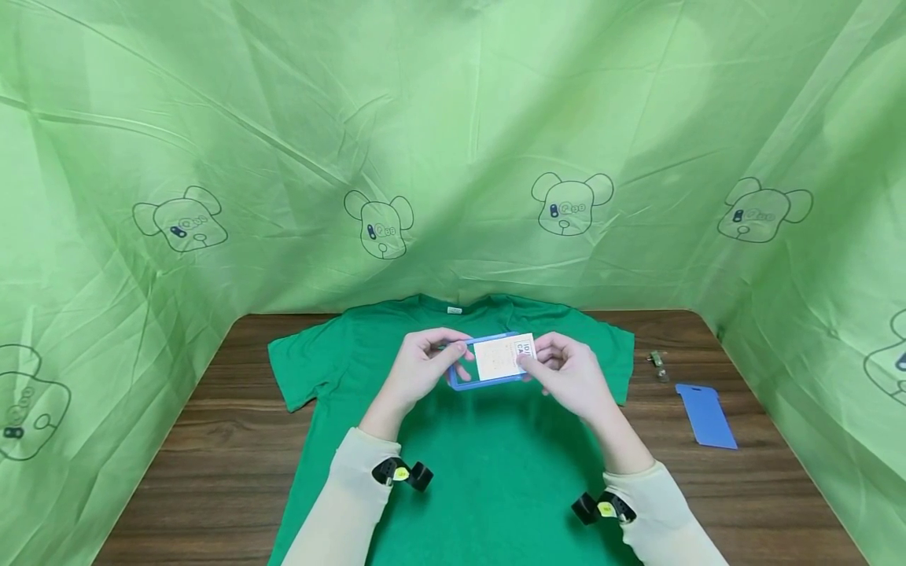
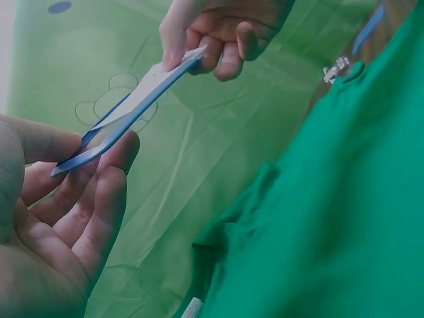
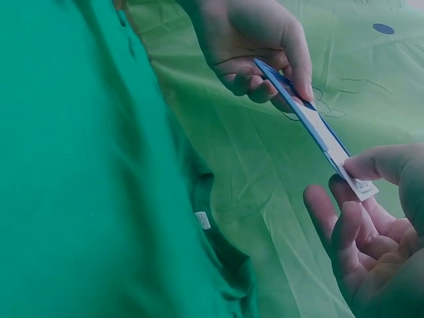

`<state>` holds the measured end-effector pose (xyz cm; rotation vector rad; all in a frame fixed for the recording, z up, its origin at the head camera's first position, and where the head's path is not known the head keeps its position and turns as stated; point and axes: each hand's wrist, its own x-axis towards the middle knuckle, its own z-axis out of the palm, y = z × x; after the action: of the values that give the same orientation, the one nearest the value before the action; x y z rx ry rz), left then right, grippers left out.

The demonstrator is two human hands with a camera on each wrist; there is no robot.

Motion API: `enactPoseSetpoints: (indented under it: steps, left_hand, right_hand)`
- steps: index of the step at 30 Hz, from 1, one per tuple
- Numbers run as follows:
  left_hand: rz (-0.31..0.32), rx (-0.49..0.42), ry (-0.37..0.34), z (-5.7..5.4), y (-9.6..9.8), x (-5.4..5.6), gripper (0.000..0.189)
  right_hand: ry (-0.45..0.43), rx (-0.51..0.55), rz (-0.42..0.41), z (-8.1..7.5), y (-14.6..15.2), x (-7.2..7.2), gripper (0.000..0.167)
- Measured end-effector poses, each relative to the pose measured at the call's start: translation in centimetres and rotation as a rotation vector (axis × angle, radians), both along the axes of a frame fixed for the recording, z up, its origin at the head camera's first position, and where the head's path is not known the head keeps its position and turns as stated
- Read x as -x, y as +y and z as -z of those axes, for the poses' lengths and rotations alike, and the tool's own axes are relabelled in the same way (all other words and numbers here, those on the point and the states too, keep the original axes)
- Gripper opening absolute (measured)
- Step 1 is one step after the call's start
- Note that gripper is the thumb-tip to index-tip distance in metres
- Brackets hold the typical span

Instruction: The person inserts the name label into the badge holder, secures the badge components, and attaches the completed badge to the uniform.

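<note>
Above the green T-shirt [image 1: 467, 456], both hands hold a blue badge-holder frame [image 1: 488, 384] with a white ID card [image 1: 495, 360] lying over it. My left hand [image 1: 418, 369] pinches the frame's left end between thumb and fingers. At the other end, my right hand [image 1: 575, 376] pinches the card with the thumb on its printed face and fingers beneath. The card [image 3: 318, 126] lies along the frame and sticks out past its right end in the right wrist view. Between the left thumb and the card, part of the frame's opening shows in the head view.
A flat blue panel [image 1: 708, 417] with a slotted end lies on the right of the brown wooden table [image 1: 212, 479]. Beside it is a small clear-and-metal piece [image 1: 658, 365], perhaps a clip. Green curtains [image 1: 453, 157] with bear drawings enclose the back and sides.
</note>
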<state>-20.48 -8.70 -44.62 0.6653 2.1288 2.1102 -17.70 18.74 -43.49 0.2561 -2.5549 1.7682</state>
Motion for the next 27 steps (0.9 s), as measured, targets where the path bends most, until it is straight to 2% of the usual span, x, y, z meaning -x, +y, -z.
enactPoseSetpoints:
  steps: [6,14,21,27]
  left_hand:
    - [0.010,-0.013,-0.008,0.0,0.2,-0.2,0.021]
    - [-0.017,-0.011,-0.049,0.2,0.6,-0.2,0.024]
    - [-0.034,0.008,-0.078,0.3,0.9,-0.1,0.025]
    - [-0.025,0.004,-0.072,0.3,0.5,0.0,0.031]
  right_hand:
    - [-0.010,0.006,-0.024,0.3,-0.5,0.0,0.026]
    - [-0.013,0.004,-0.041,0.1,-1.0,-0.4,0.022]
    - [-0.040,0.043,-0.043,0.1,-1.2,-0.5,0.023]
    - [-0.068,0.092,-0.090,-0.2,-1.1,-0.5,0.025]
